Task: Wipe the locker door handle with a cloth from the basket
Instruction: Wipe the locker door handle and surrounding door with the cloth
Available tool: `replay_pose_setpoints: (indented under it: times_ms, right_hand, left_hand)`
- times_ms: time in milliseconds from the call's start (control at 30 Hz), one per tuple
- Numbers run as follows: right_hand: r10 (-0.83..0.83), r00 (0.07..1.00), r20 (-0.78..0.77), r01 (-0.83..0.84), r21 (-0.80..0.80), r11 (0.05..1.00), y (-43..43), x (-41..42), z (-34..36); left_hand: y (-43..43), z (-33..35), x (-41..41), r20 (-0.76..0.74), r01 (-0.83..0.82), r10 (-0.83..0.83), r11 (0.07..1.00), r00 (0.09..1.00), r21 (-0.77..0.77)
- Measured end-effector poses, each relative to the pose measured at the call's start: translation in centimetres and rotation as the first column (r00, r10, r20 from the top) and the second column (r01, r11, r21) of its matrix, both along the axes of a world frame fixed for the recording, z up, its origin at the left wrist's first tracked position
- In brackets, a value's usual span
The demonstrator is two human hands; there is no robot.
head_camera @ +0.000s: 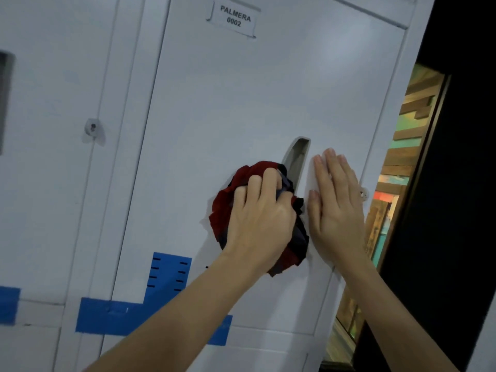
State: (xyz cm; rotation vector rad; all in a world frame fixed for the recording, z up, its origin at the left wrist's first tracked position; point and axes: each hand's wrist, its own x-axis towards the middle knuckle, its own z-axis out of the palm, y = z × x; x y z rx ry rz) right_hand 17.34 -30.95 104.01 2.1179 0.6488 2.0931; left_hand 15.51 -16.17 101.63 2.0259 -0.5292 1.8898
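White metal lockers (53,183) filled the view, softly lit, with a pale sheen high on the right. The left unit had a small round lock (93,128) and a dark recess (4,100) at far left. A blue band (112,315) ran low across the fronts, stepping up into a slotted blue patch (169,275). At right stood a black frame (442,210); beside it showed wooden planks (414,103), some painted teal and orange.
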Motion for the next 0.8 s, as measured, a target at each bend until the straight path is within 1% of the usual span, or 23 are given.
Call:
replay_pose_setpoints:
  times_ms: [100, 200, 333, 433, 500, 633, 733, 800]
  right_hand:
    - [0.025, 1.0, 0.007, -0.025, -0.016, 1.0, -0.2, -0.1, 0.0]
    - [0.057, 0.998, -0.002, -0.057, -0.016, 0.998, -0.3, 0.1, 0.1]
    - [0.033, 0.999, 0.037, -0.032, -0.026, 0.999, -0.3, 0.3, 0.2]
    - [0.023, 0.998, 0.052, -0.021, -0.027, 0.999, -0.2, 0.3, 0.2]
    - [0.01, 0.999, 0.051, -0.008, -0.027, 1.0, -0.2, 0.3, 0.1]
    - [0.002, 0.999, 0.048, -0.001, -0.026, 1.0, -0.3, 0.2, 0.1]
    - [0.011, 0.999, 0.039, -0.01, -0.026, 1.0, -0.3, 0.2, 0.1]
    - [0.011, 0.999, 0.031, -0.01, -0.022, 1.0, -0.3, 0.0, 0.1]
  left_hand:
    - [-0.4, 2.5, 0.0, 0.019, 0.045, -0.043, 0.994, 0.999, -0.104]
    - [-1.7, 4.4, 0.6, 0.067, 0.019, -0.008, 0.987, 0.998, -0.159]
    - [-2.9, 3.4, 1.2, 0.086, 0.01, 0.01, 0.971, 0.996, -0.238]
    - [-3.3, 1.6, 1.0, 0.067, -0.025, 0.044, 0.967, 0.997, -0.255]
    - [-3.1, -0.3, 0.8, 0.062, -0.055, 0.069, 0.976, 0.996, -0.209]
    - [-1.8, -2.4, 0.7, 0.053, -0.127, 0.128, 0.991, 0.99, -0.029]
    - [-0.4, -1.7, 0.9, 0.12, -0.173, 0.158, 0.976, 0.98, 0.129]
    - [1.1, -0.7, 0.7, 0.174, -0.207, 0.162, 0.939, 0.971, 0.276]
